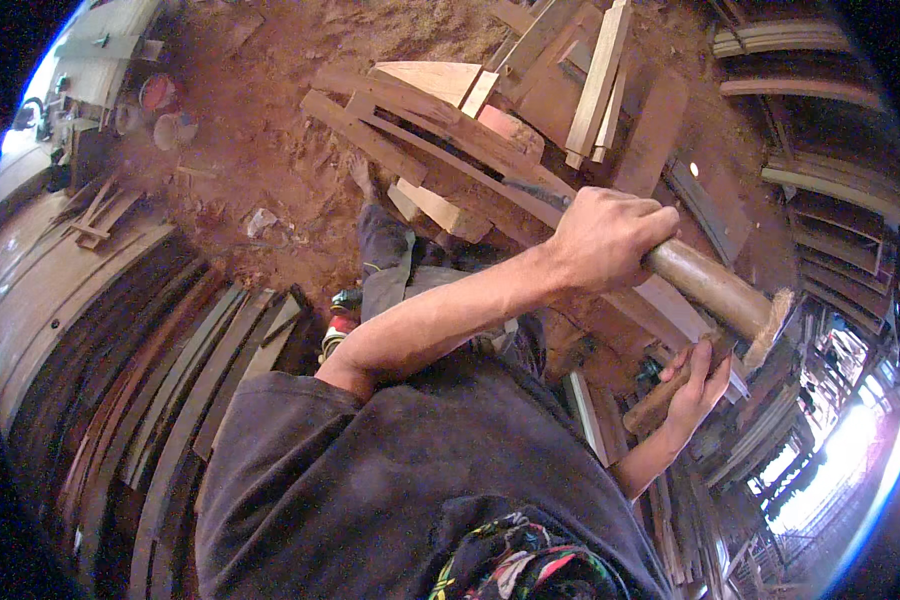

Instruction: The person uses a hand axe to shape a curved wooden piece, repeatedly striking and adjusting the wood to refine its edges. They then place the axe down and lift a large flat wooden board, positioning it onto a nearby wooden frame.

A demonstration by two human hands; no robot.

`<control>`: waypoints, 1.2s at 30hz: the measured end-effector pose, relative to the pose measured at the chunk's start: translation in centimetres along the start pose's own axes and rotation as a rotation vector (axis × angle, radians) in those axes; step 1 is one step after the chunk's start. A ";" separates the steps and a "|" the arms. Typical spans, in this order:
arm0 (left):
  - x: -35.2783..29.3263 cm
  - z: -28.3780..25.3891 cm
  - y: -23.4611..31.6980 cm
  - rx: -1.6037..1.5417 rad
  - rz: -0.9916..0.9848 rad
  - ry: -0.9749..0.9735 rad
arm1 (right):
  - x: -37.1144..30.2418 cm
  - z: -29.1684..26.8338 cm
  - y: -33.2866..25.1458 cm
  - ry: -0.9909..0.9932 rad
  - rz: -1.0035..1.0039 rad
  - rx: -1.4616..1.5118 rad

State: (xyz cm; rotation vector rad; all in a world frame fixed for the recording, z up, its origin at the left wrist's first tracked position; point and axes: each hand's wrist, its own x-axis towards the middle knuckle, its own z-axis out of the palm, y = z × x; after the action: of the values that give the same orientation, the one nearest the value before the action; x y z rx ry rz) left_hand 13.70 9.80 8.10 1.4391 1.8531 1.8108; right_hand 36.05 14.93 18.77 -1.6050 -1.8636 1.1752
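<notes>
My left hand (615, 238) is closed in a fist round a chisel (710, 283). Its thick round wooden handle sticks out to the right of the fist and ends in a frayed, flattened top. On the other side, the dark blade (538, 191) reaches left over a long wooden workpiece (460, 140) with a slot along it. Below the chisel's frayed end, my right hand (698, 388) is wrapped round a shorter wooden handle (658, 404). What that handle's far end carries is mostly hidden behind the chisel.
Sawdust covers the ground (240, 120). Offcuts (440, 210) lie near my foot, and long pale strips (602, 85) stand beyond the workpiece. Stacked boards (185, 400) fill the left side; more timber (830, 185) is stacked at right. Two buckets (175, 130) stand far left.
</notes>
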 end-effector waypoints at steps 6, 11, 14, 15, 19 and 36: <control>-0.4 -1.1 -0.1 -0.066 0.021 0.088 | -1.1 1.1 -2.7 -0.007 -0.107 -0.064; -0.1 -2.6 0.0 -0.066 -0.040 0.078 | -1.6 1.6 -4.7 -0.055 -0.172 -0.118; -0.4 -2.3 -0.2 -0.044 -0.027 0.149 | -1.3 0.4 -4.8 -0.085 -0.199 -0.145; -0.4 -2.4 -0.1 -0.043 -0.025 0.183 | -1.3 0.1 -4.9 -0.091 -0.203 -0.154; -0.1 -3.1 -0.1 -0.035 -0.013 0.262 | -1.3 -0.1 -6.3 -0.089 -0.334 -0.077; -1.5 -2.4 -3.8 -0.094 -0.215 0.347 | -0.4 -1.6 -8.1 -0.088 -0.482 -0.129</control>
State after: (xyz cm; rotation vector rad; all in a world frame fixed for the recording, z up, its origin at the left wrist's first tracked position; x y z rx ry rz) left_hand 10.88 7.90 4.74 0.8976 1.9514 2.1043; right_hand 32.58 15.24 26.25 -1.0791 -2.2532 0.9377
